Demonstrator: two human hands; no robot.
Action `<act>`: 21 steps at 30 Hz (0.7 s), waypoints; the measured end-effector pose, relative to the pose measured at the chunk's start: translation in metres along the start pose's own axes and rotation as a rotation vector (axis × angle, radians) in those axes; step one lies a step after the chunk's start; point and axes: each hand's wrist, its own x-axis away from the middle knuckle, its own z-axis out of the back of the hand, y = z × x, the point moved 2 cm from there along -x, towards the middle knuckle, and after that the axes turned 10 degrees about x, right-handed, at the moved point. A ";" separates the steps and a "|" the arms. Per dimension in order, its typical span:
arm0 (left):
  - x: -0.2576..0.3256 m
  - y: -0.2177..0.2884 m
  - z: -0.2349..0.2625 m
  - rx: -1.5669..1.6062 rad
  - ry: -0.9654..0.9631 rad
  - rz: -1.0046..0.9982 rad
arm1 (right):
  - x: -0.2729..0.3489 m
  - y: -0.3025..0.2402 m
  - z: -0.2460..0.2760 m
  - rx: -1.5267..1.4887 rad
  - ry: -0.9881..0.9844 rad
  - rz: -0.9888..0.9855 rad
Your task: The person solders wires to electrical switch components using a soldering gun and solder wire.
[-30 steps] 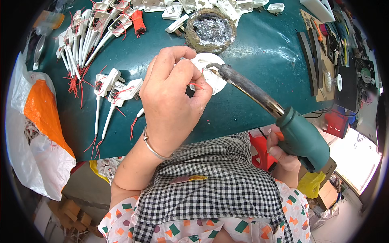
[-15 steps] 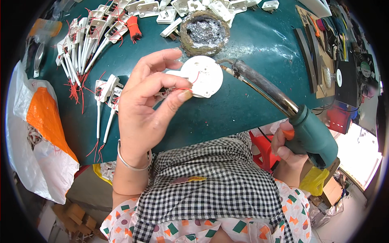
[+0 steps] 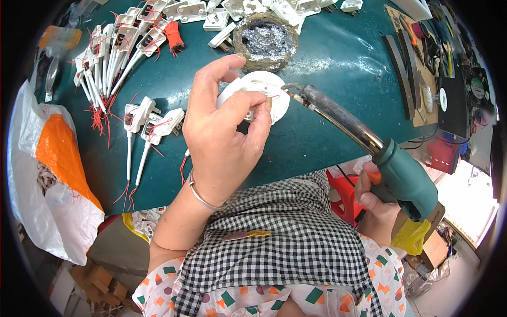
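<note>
My left hand (image 3: 224, 127) is closed in a pinch, thumb and forefinger on a thin red wire (image 3: 275, 96). Beneath those fingers lies a round white plastic piece (image 3: 274, 80), partly covered by the hand. My right hand (image 3: 377, 196) grips the soldering iron (image 3: 407, 174) by its dark green handle, a finger by the orange trigger. The iron's bent tip is at the right edge of the round piece; whether they touch I cannot tell. Left of my wrist are white plug housings (image 3: 168, 122) with white cables and red wires.
A round pot of silvery solder (image 3: 268, 42) stands beyond my hands. Many wired housings (image 3: 119, 47) and a red wire bundle (image 3: 173, 37) lie at the far left. White housings (image 3: 216, 20) line the back. Dark bars (image 3: 398, 79) and a tool board are right; a white-orange sack (image 3: 60, 158) hangs left.
My left hand has moved right, its pinch now over the round white piece. A white housing now lies uncovered beside the cabled ones. The soldering iron has shifted slightly.
</note>
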 end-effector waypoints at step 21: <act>0.000 -0.004 0.001 -0.044 -0.010 0.015 | -0.004 0.001 0.014 0.445 -0.162 0.071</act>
